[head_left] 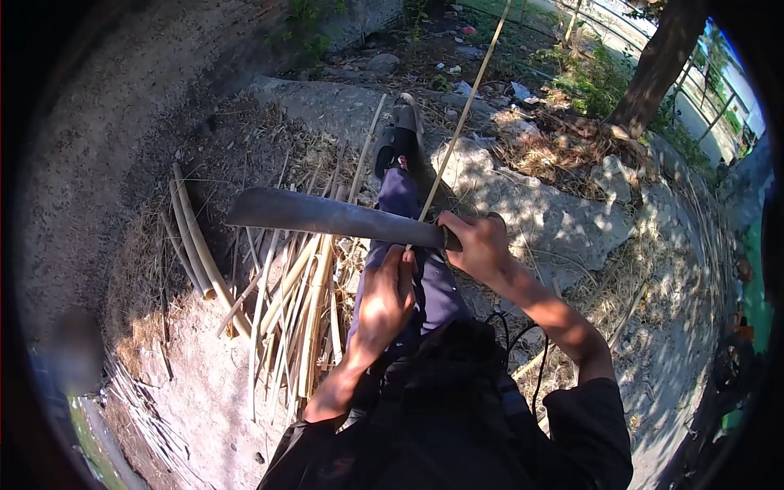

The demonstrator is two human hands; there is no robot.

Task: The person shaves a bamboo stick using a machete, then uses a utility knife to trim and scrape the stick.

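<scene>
My right hand is wrapped round the handle of a machete, whose broad dark blade points left across my legs. A long thin bamboo strip runs from my lap up and away past my shoes. Its near end passes at the blade close to the handle; whether the edge cuts into it I cannot tell. My left hand is closed just below the blade, with its fingertips pinching the near end of the strip. Both hands are above my thighs in dark trousers.
Split bamboo pieces lie in a heap left of my legs, beside thicker curved bamboo poles. Large flat stones lie ahead and right. A tree trunk stands at the upper right, and a rough wall rises left.
</scene>
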